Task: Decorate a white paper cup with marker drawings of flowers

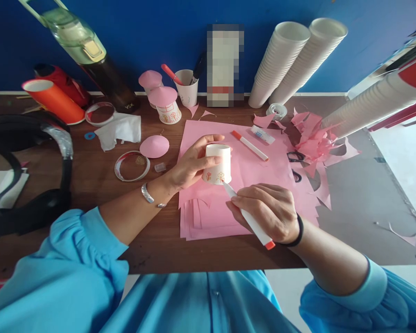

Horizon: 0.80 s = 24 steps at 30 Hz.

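Note:
My left hand [197, 162] is wrapped round a white paper cup [217, 164], which is upside down with its rim toward me. Small orange and red flowers are drawn near that rim. In my right hand [266, 210] is a white marker [253, 224] with a red end, its tip at the flower drawing on the cup. Pink paper sheets [190, 222] lie under both hands. An orange and white marker [250, 145] rests on the paper beyond the cup, with a glue stick [262, 135] close to it.
Two cups with pink cone roofs [169, 111] stand at the back beside a cup of pens [187, 88]. A loose pink cone [154, 146] and tape rolls [132, 165] are at left. Stacked paper cups [277, 64] lean at the wall; pink scraps [315, 138] lie right.

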Tool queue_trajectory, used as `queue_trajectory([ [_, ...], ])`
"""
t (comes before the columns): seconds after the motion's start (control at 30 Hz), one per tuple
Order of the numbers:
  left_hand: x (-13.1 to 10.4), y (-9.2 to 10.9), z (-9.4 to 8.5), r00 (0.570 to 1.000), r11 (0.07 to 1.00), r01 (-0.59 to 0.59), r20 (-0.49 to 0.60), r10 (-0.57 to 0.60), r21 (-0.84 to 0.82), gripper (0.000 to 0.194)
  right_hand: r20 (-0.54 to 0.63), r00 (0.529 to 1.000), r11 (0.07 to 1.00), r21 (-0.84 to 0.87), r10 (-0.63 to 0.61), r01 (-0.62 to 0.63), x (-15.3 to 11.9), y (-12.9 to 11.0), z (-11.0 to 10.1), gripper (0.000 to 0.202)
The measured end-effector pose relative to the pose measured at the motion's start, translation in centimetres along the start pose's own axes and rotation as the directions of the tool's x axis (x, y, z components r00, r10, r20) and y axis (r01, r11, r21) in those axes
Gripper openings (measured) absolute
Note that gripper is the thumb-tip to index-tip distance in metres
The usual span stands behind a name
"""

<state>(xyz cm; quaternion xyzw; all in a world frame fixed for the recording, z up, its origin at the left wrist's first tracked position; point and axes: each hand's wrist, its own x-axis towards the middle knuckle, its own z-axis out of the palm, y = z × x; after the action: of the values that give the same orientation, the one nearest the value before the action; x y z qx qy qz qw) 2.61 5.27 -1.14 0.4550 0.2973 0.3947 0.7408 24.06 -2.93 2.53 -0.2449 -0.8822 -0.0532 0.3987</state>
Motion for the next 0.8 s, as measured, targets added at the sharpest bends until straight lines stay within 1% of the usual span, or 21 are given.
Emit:
queue_trajectory([
  [0.1,0.04,-0.06,-0.22,1.000,1.000,-0.005,0.025,0.005,0.007,0.063,-0.003,1.000,1.000,-0.008,0.001,-0.001,-0.05,0.02,0.07,0.014],
  [0.23,0.04,-0.06,-0.22,1.000,1.000,-0.008,0.030,0.008,0.015,0.059,0.000,1.000,1.000,-0.010,-0.001,0.001,0.00,0.04,0.14,0.015],
  [0.53,0.06,-0.28,-0.23,0.998,1.000,-0.023,0.063,0.023,0.006,0.058,0.018,1.000,1.000,-0.013,-0.005,0.005,-0.12,0.14,0.41,0.013],
  [0.8,0.09,-0.30,-0.20,0.998,1.000,-0.022,0.057,0.020,0.021,0.061,0.018,1.000,1.000,-0.025,-0.008,0.008,-0.21,0.27,0.63,0.014],
])
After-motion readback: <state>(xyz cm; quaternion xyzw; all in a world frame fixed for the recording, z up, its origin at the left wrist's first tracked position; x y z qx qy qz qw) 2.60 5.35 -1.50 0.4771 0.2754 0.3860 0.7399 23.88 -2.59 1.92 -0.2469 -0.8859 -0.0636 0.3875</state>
